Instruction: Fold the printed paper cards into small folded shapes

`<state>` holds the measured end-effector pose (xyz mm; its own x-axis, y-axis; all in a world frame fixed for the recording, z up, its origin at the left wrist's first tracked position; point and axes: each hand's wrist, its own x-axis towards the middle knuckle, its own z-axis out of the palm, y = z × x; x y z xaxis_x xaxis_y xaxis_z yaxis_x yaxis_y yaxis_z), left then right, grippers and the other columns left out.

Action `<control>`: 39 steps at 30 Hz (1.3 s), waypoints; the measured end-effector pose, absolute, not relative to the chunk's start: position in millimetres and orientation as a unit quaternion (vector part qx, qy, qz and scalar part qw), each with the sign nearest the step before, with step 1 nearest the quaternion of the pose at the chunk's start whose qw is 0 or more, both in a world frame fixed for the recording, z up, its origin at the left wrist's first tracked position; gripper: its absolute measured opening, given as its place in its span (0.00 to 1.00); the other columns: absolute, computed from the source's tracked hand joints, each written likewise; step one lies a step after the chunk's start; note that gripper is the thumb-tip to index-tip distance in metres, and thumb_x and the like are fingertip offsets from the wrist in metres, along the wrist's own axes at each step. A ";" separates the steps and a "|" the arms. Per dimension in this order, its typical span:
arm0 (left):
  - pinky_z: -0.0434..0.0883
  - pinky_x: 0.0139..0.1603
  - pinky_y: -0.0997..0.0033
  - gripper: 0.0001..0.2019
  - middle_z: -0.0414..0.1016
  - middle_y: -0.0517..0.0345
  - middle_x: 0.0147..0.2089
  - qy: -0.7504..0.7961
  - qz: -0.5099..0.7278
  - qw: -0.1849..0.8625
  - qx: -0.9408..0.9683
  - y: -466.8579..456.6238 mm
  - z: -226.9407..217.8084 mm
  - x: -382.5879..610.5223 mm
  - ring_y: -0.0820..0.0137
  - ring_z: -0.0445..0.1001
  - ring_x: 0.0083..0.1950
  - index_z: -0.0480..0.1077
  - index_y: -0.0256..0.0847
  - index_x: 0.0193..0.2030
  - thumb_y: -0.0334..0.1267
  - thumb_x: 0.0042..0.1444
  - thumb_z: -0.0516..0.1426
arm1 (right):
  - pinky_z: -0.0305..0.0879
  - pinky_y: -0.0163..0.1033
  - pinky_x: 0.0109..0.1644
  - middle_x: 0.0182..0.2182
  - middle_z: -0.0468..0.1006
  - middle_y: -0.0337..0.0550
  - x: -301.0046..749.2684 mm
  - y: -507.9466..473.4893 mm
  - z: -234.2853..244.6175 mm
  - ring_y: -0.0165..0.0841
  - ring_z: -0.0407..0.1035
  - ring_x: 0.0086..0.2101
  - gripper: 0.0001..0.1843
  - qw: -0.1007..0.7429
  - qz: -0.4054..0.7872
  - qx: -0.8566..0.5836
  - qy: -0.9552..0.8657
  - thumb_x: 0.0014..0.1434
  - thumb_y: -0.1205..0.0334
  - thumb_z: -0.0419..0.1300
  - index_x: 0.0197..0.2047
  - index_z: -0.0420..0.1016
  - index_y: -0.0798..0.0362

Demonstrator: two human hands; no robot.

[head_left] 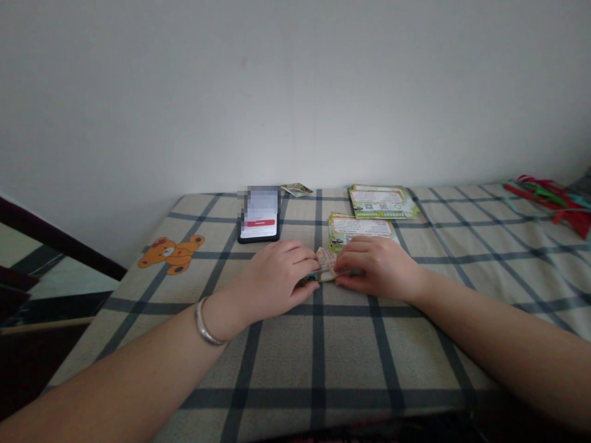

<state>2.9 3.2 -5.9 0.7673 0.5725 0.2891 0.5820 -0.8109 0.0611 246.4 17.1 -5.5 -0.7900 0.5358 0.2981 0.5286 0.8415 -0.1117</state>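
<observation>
Between my two hands is a small printed paper [327, 261], partly folded, low over the checked tablecloth. My left hand [277, 277], with a silver bangle at the wrist, pinches its left end. The fingers of my right hand [376, 267] are closed on its right end. Much of the paper is hidden by my fingers. Just behind my right hand lies a stack of green and white printed leaflets [362, 226], and a second leaflet stack [378, 200] sits farther back, near the wall.
A phone [260, 215] with a lit screen lies at the back, a small folded paper [297, 189] beside it. At left is a teddy bear picture [172, 254] on the tablecloth [286, 363]. Red and green strips [554, 200] lie at far right. A wall [295, 92] borders the table behind.
</observation>
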 end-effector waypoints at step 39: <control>0.69 0.50 0.59 0.12 0.75 0.51 0.42 -0.301 -0.149 -0.009 -0.942 3.9 -1.8 2.3 0.63 0.70 0.48 0.75 0.38 0.43 0.37 0.64 0.51 | 0.61 0.37 0.39 0.32 0.75 0.41 241.9 10.0 -1.8 0.31 0.68 0.34 0.11 0.152 0.063 -0.276 -0.947 0.64 0.57 0.55 0.37 0.75 0.53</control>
<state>2.3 3.9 -1.8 0.7739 0.5705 0.2750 0.5652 -0.8181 0.1063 241.9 10.0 -1.8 -0.8011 0.5426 0.2525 0.5043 0.8392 -0.2036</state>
